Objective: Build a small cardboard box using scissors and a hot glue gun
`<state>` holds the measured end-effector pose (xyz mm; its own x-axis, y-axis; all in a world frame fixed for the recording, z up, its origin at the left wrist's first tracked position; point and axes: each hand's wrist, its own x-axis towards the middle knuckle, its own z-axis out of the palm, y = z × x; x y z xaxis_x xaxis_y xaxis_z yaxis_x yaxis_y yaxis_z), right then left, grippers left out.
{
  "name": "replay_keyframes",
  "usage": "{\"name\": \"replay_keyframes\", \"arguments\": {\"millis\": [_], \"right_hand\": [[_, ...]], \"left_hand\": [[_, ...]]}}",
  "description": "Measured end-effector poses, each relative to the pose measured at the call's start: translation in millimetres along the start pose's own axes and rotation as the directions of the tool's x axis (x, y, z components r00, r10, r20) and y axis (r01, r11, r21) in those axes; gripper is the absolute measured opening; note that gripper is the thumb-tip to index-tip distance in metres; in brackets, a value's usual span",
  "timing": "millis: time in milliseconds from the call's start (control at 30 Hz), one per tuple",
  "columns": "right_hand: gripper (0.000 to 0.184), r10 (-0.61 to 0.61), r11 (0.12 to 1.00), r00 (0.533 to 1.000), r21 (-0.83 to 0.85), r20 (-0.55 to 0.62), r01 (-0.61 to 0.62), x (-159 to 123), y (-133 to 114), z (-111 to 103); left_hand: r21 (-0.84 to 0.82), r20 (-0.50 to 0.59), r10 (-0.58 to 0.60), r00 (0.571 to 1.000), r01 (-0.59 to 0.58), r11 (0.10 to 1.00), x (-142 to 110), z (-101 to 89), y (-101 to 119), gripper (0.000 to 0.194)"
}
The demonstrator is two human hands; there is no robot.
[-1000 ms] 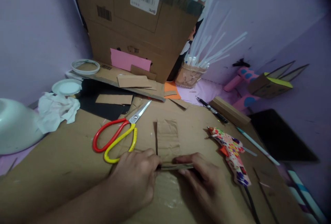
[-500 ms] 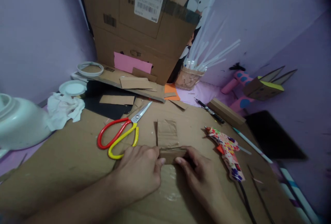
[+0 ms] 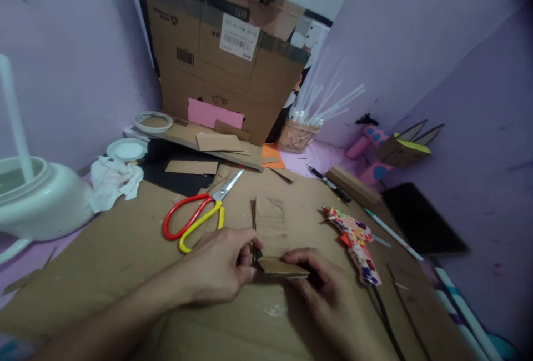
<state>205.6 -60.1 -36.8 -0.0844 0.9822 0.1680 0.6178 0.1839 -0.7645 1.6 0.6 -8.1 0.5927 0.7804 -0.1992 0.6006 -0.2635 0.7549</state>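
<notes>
A small folded cardboard piece [image 3: 283, 266] is held low over the work surface, its long edge turned toward me. My right hand [image 3: 322, 283] pinches its right end, thumb below and fingers on top. At its left end is my left hand [image 3: 227, 264], with index finger and thumb apart around a small dark spot; whether a fingertip touches the piece is hard to see. Just behind lies a creased cardboard strip [image 3: 270, 216], flat on the surface. Scissors [image 3: 204, 211] with red and yellow handles lie open beyond my left hand. A flower-patterned glue gun [image 3: 356, 244] rests to the right.
The cardboard work surface [image 3: 137, 261] spreads under everything. At left stand a white pot-like vessel [image 3: 50, 200] and crumpled tissue [image 3: 116, 180]. Behind are a cardboard box [image 3: 220, 72] and a holder of glue sticks [image 3: 297, 136]. A pen [image 3: 328, 183] and dark tablet [image 3: 422, 219] lie right.
The folded cardboard piece has tilted and come slightly nearer to me in my right hand. My left hand has loosened from its left end, its fingers now apart. The view has shifted a little.
</notes>
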Motion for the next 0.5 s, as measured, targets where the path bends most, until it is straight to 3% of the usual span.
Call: {"name": "replay_keyframes", "arguments": {"millis": [100, 200, 300, 400, 467, 500], "right_hand": [[0.026, -0.107, 0.993, 0.993, -0.055, -0.049, 0.104, -8, -2, 1], [0.033, -0.198, 0.977, 0.978, -0.098, -0.062, 0.192, -13, -7, 3], [0.038, -0.246, 0.963, 0.969, -0.107, 0.01, 0.245, -17, -11, 0], [0.047, -0.311, 0.942, 0.944, -0.095, 0.112, 0.321, -22, -13, -2], [0.047, -0.328, 0.932, 0.933, -0.111, 0.15, 0.345, -23, -15, -1], [0.045, -0.325, 0.93, 0.933, -0.124, 0.156, 0.345, -22, -17, 0]], "left_hand": [[-0.064, -0.066, 0.004, 0.998, -0.009, 0.998, 1, 0.2, -3, 0.021], [-0.17, -0.121, -0.163, 0.979, 0.141, 0.975, 2, 1.1, 0, 0.02], [-0.322, 0.001, -0.311, 0.95, 0.295, 0.9, -1, -1.2, 9, 0.04], [-0.402, 0.149, -0.317, 0.937, 0.35, 0.846, -3, -4.4, 16, 0.054], [-0.365, 0.155, -0.295, 0.943, 0.332, 0.87, -2, -4.7, 18, 0.051], [-0.315, 0.108, -0.274, 0.956, 0.295, 0.902, 0, -4.4, 18, 0.045]]}}
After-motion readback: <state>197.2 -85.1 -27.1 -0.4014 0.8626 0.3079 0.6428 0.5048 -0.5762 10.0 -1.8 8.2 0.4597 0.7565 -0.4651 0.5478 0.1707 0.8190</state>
